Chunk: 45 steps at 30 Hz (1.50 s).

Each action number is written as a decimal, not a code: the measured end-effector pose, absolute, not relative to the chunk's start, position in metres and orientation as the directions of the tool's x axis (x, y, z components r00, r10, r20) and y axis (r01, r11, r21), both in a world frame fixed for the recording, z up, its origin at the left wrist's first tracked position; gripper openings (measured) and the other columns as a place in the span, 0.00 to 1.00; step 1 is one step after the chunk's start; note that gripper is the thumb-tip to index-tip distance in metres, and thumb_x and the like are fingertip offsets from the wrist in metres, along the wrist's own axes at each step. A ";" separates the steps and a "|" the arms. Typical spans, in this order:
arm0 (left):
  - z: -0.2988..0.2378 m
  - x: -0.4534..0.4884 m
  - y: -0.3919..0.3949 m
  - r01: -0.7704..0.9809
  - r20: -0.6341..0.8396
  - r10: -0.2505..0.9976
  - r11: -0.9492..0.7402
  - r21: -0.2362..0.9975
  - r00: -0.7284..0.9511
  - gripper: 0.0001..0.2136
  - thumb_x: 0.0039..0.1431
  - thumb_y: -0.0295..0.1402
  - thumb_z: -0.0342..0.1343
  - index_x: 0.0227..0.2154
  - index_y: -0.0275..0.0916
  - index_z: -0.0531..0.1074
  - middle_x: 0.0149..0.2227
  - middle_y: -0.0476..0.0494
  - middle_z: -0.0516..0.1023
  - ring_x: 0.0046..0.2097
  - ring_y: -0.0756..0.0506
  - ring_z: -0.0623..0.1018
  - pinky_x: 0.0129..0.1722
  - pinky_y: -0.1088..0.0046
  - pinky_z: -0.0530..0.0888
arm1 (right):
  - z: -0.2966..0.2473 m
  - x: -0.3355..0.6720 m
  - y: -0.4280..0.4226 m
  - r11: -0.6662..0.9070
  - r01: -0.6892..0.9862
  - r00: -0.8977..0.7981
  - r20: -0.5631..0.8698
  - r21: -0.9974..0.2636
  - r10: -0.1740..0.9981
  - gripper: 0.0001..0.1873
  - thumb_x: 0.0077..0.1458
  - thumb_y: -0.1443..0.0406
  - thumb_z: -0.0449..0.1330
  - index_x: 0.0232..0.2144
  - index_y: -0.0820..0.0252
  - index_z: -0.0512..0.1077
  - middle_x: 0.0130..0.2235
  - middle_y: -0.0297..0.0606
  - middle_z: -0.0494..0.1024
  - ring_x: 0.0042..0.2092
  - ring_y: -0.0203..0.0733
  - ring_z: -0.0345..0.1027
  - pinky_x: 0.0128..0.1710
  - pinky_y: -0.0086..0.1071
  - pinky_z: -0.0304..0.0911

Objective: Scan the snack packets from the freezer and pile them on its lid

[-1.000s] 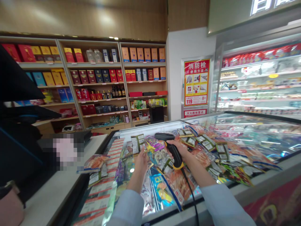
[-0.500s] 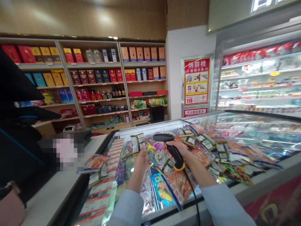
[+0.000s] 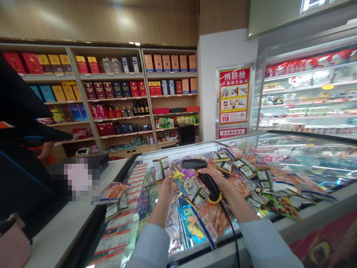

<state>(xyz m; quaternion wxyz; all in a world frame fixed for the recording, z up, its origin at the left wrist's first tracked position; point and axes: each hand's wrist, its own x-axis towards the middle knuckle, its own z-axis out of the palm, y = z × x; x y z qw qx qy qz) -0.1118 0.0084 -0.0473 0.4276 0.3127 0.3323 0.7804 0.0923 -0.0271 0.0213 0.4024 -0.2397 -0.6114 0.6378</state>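
My left hand [image 3: 165,189] holds up a small snack packet [image 3: 161,168] with a white label facing me, just above the freezer's glass lid. My right hand [image 3: 220,182] grips a black barcode scanner [image 3: 201,174] with a yellow ring on its handle. The scanner's head points left toward the packet, a short gap from it. Its black cable [image 3: 232,234] runs down past my right sleeve. Under both hands lie many loose snack packets [image 3: 245,175] spread over the chest freezer's glass top [image 3: 306,156].
A white counter [image 3: 64,227] lies at the left with a few packets [image 3: 113,191] on its edge and a dark monitor [image 3: 19,149] behind. Shelves of boxed goods [image 3: 117,93] fill the back wall. An open chiller [image 3: 306,96] stands at the right.
The packet and scanner have stayed close together, both shifting only slightly. A person in orange has appeared behind the monitor at the left.
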 end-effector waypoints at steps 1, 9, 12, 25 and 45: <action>-0.047 -0.112 0.008 -0.471 0.201 0.873 -0.418 0.776 -0.444 0.17 0.58 0.27 0.53 0.50 0.46 0.70 0.45 0.46 0.80 0.51 0.46 0.77 0.53 0.66 0.73 | 0.022 0.092 -0.028 0.075 -0.222 -0.562 0.190 -0.972 0.805 0.15 0.46 0.55 0.60 0.25 0.63 0.71 0.14 0.34 0.69 0.14 0.31 0.57 0.11 0.23 0.51; -0.047 -0.113 0.007 -0.418 0.254 0.872 -0.433 0.799 -0.418 0.16 0.57 0.31 0.55 0.49 0.46 0.71 0.45 0.45 0.80 0.50 0.44 0.78 0.51 0.66 0.74 | 0.018 0.095 -0.025 0.057 -0.220 -0.562 0.175 -0.974 0.808 0.15 0.46 0.55 0.61 0.22 0.62 0.68 0.17 0.33 0.70 0.15 0.30 0.57 0.11 0.24 0.54; -0.046 -0.113 0.006 -0.450 0.240 0.883 -0.420 0.788 -0.404 0.17 0.57 0.30 0.56 0.50 0.47 0.71 0.44 0.46 0.80 0.50 0.44 0.78 0.52 0.66 0.74 | 0.018 0.095 -0.024 0.066 -0.232 -0.569 0.190 -0.971 0.800 0.15 0.47 0.55 0.60 0.22 0.62 0.69 0.17 0.33 0.70 0.14 0.30 0.57 0.11 0.23 0.53; -0.011 -0.112 -0.017 -0.559 0.166 0.925 -0.343 0.755 -0.343 0.17 0.57 0.28 0.58 0.50 0.44 0.70 0.46 0.44 0.79 0.47 0.46 0.79 0.50 0.69 0.75 | 0.037 0.111 -0.042 0.024 -0.364 -0.517 0.223 -0.931 0.826 0.16 0.47 0.54 0.59 0.28 0.63 0.71 0.15 0.32 0.68 0.14 0.31 0.56 0.12 0.23 0.51; 0.005 -0.324 -0.090 0.241 0.320 0.486 -0.221 0.945 -0.813 0.16 0.53 0.39 0.58 0.40 0.31 0.74 0.38 0.34 0.80 0.44 0.37 0.79 0.46 0.59 0.74 | 0.013 -0.081 -0.061 -0.232 -0.595 -0.667 0.312 -0.770 0.676 0.16 0.44 0.54 0.62 0.28 0.61 0.70 0.23 0.32 0.71 0.18 0.30 0.57 0.14 0.25 0.54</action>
